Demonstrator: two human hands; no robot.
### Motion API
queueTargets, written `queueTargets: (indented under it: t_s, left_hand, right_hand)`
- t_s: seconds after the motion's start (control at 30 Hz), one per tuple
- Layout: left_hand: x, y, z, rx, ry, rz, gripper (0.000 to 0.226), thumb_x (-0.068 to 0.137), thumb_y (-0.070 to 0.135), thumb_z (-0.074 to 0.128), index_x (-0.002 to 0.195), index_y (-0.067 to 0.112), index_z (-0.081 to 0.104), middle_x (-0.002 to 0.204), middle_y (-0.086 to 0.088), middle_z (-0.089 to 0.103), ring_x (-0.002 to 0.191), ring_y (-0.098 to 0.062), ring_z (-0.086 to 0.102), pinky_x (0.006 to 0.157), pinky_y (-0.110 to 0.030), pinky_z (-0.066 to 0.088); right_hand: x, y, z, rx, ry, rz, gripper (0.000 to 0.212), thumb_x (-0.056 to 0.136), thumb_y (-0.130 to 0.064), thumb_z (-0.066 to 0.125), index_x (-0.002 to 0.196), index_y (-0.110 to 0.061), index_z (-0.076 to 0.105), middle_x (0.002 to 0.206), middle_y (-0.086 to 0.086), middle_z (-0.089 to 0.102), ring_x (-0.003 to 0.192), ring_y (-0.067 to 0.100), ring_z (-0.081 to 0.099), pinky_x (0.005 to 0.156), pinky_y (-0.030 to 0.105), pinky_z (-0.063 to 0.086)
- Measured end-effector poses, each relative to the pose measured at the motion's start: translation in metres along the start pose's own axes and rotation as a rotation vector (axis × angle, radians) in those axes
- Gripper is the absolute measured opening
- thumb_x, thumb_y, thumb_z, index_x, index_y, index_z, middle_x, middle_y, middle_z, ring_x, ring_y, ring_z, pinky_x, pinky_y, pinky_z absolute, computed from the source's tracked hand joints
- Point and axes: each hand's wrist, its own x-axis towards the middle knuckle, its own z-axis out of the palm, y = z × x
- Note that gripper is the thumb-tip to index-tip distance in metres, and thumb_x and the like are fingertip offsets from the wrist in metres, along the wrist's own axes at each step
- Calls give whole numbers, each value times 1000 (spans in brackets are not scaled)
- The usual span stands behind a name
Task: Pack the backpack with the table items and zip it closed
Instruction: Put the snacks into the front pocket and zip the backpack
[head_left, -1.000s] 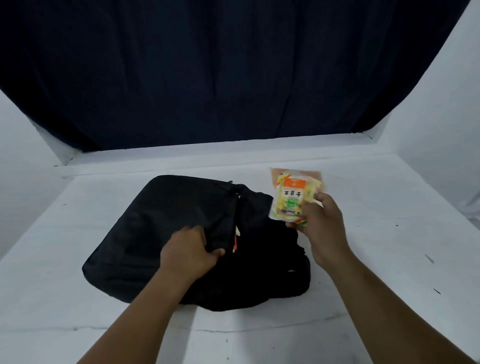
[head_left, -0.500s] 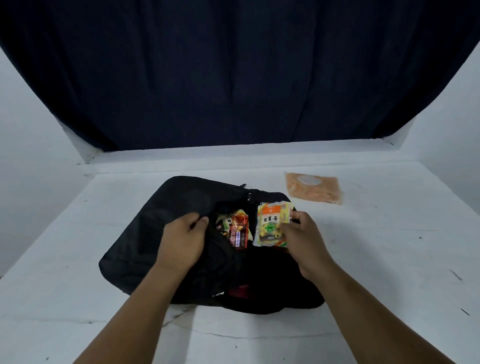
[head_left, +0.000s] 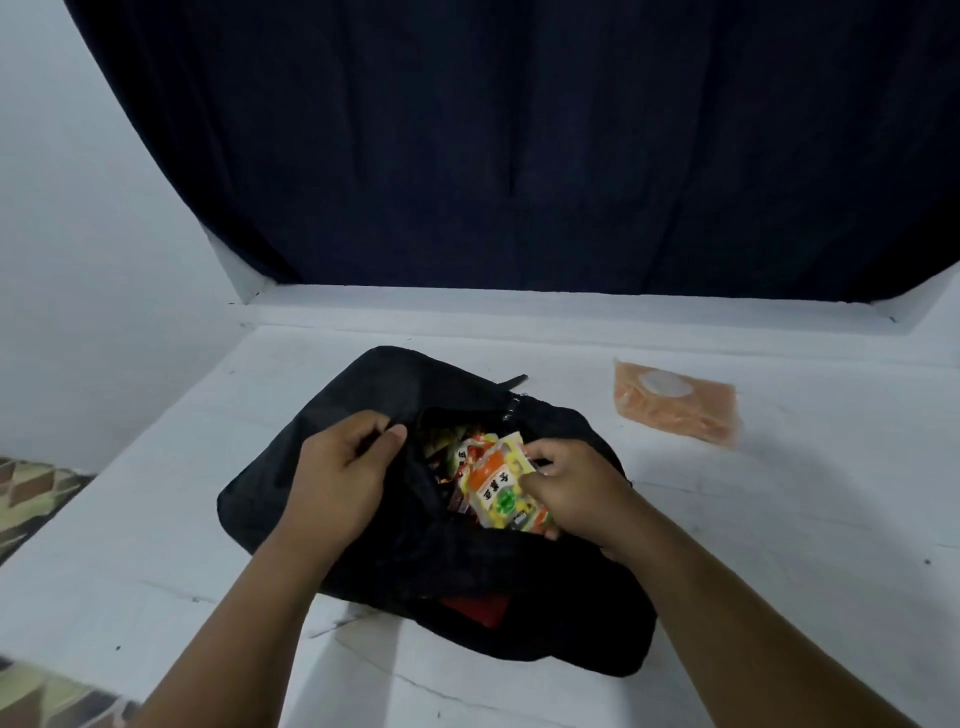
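Observation:
A black backpack (head_left: 374, 395) lies flat on the white table (head_left: 779, 519), its main opening pulled apart. My left hand (head_left: 340, 478) grips the left flap of the opening and holds it back. My right hand (head_left: 576, 493) holds a yellow and orange snack packet (head_left: 501, 491) inside the opening, on top of other colourful packets (head_left: 452, 457). An orange pouch (head_left: 675, 408) with a white round spot lies on the table to the right of the bag, apart from both hands.
A dark blue curtain (head_left: 519, 156) hangs behind the table. White walls close in at both sides. A patterned floor (head_left: 31, 488) shows past the table's left edge. A red patch (head_left: 475, 608) shows on the backpack's near side.
My right hand carried the snack packet from above the table down into the backpack's opening. My left hand pulled the flap wider, baring the packets inside.

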Motion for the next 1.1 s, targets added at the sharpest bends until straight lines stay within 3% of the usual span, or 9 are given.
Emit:
queueTargets:
  t_s: [0.1,0.2,0.3,0.4,0.47,0.7,0.8,0.93,1.1]
  left_hand:
    - [-3,6,7,13,17,0,32,96,16,64,67,6,55,60,-6,49,57,-8,43,54,-20,35]
    - [-5,7,11,23,47,-1,34,96,15,65,64,12,55,57,6,47,54,-4,43,53,-16,35]
    - [-6,6,11,103,51,54,32,97,17,64,66,17,55,58,10,50,54,-4,46,54,-13,36]
    - [-8,3,10,162,63,83,28,97,19,63,70,16,57,62,8,54,57,-5,48,55,-13,37]
    - [-10,2,9,173,67,79,26,97,20,62,72,15,59,65,6,57,58,-5,50,56,-13,38]
    - [-19,3,9,180,47,72,24,97,18,63,73,14,61,67,9,59,61,-4,54,58,-10,38]
    - [-20,2,10,182,42,59,24,97,19,63,74,13,61,66,4,59,60,-4,53,57,-10,39]
    - [-20,1,12,169,31,62,25,96,21,65,72,15,61,65,3,60,60,-6,54,57,-11,39]
    - [-19,-6,12,197,-7,97,23,94,25,67,72,19,63,66,5,62,65,-13,58,59,-14,42]
  right_hand:
    - [11,-5,10,307,-54,14,25,101,-3,49,125,-4,55,92,18,74,61,28,72,49,28,54]
    - [22,-6,27,505,-91,60,34,103,-7,49,137,-7,47,114,16,69,84,34,74,71,36,63]
    - [26,-1,37,221,-50,-32,34,101,-6,50,136,-3,52,113,12,64,82,22,69,70,37,63]
    - [33,4,40,-93,104,-181,11,90,-2,63,97,7,65,77,11,59,56,10,53,48,20,50]
    - [37,6,40,-134,208,-202,8,83,-3,72,84,-8,66,71,0,63,51,2,53,47,12,42]
    - [35,18,55,-265,301,-246,25,76,-18,81,95,-18,65,89,-4,58,73,9,60,66,20,49]
    - [31,12,63,59,143,-84,24,80,-6,77,100,-11,65,85,1,62,64,7,60,54,14,49]
    - [26,9,65,357,-111,-6,33,90,3,63,121,-8,61,99,5,67,81,10,65,66,18,53]
    - [19,15,53,462,40,-17,19,94,5,60,110,-3,64,96,14,70,69,19,69,60,23,58]
